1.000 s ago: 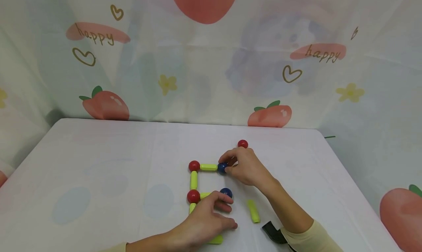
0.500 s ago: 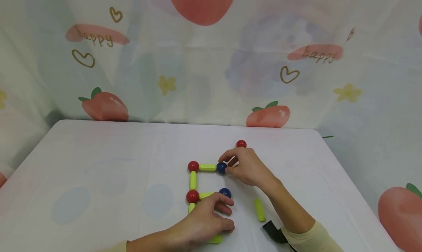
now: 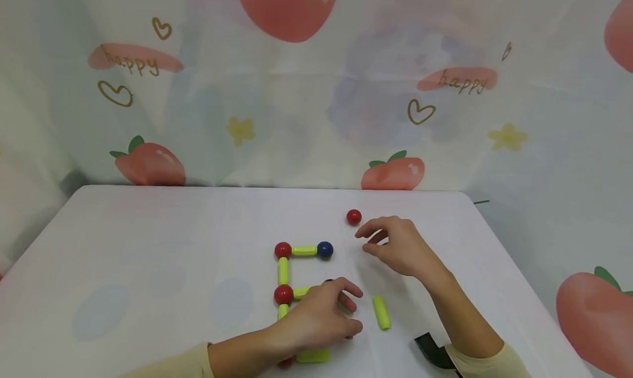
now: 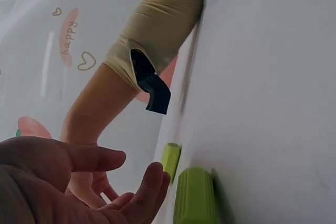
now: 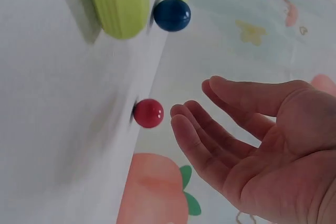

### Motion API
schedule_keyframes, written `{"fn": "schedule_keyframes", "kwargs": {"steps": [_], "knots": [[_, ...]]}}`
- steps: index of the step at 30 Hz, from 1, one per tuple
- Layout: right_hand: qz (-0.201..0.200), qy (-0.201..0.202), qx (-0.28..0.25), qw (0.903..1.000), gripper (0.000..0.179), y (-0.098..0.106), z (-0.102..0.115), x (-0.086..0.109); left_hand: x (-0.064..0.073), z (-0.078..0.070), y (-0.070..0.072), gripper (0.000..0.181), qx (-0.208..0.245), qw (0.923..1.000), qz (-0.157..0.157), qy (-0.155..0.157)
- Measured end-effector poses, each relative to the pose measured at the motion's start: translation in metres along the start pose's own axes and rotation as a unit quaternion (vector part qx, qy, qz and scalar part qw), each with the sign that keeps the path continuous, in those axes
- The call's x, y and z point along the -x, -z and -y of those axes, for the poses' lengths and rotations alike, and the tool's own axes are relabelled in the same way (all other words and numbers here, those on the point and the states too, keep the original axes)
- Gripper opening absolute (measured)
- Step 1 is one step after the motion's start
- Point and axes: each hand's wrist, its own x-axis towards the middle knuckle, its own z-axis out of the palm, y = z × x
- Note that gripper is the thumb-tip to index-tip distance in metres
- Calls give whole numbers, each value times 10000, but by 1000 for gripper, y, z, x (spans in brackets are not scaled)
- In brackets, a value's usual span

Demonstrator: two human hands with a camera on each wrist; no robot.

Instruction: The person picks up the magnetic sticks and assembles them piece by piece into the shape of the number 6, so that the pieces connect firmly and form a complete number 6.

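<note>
On the table lies a joined figure of yellow-green rods [image 3: 304, 250] and balls, with red balls [image 3: 283, 294] down its left side and a blue ball [image 3: 325, 250] at the top right end. My left hand [image 3: 323, 317] hovers over the lower part, its fingers relaxed and holding nothing; it mostly hides a second blue ball [image 3: 330, 281]. My right hand [image 3: 403, 249], fingers loosely bent and apart, is in the air right of the top blue ball. Just beyond its fingertips sits a loose red ball [image 3: 354, 217], also seen in the right wrist view.
A loose yellow-green rod [image 3: 381, 312] lies right of the left hand. A black strap [image 3: 432, 350] hangs from the right sleeve near the tabletop. A printed curtain [image 3: 296, 92] stands behind the white table [image 3: 148, 246].
My right hand has let go of the top blue ball and moved right, leaving it at the rod's end. My left hand has shifted slightly right over the figure. The camera view has also shifted.
</note>
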Motion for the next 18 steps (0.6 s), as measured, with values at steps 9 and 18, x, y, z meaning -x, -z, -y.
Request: {"fn": "schedule_keyframes", "kwargs": {"steps": [9, 18], "knots": [[-164, -24, 36, 9999, 19, 10, -5, 2, -34, -20, -22, 43, -1572, 9866, 50, -443], [-209, 69, 43, 9997, 19, 15, -8, 4, -53, -34, -38, 35, -2395, 9701, 12, -399]]}}
